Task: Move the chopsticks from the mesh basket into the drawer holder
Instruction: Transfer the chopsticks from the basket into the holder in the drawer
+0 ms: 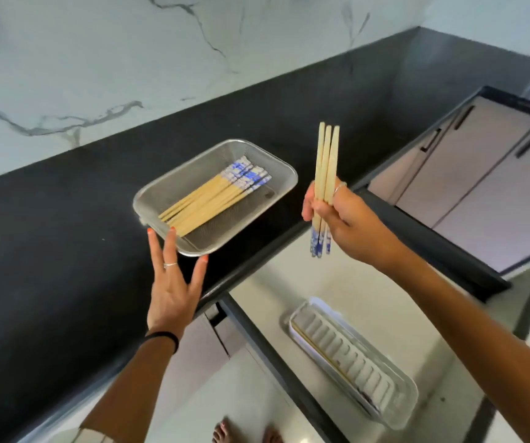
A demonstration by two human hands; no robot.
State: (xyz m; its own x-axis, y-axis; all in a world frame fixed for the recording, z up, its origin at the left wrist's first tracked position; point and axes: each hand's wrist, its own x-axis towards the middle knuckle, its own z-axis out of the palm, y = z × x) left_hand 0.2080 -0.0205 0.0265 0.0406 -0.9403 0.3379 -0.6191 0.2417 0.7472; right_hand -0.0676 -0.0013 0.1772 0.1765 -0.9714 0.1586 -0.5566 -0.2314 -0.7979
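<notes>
A silver mesh basket (pixel 266 161) sits on the black counter, holding several bamboo chopsticks (pixel 212 196) with blue-and-white patterned ends. My left hand (pixel 174 282) is open, fingers spread, its fingertips touching the basket's near rim. My right hand (pixel 340 215) is closed around three chopsticks (pixel 326 161), held upright in the air to the right of the basket, plain tips up, patterned ends down. Below, in the open drawer, lies the white ribbed holder (pixel 353 356) with what looks like a chopstick along its left side.
The black counter (pixel 65 235) runs along a marble-look wall. The open drawer (pixel 369 282) has a pale floor and dark rails. Cabinet doors with dark handles (pixel 481 174) are at the right. My bare feet (pixel 244 433) show at the bottom.
</notes>
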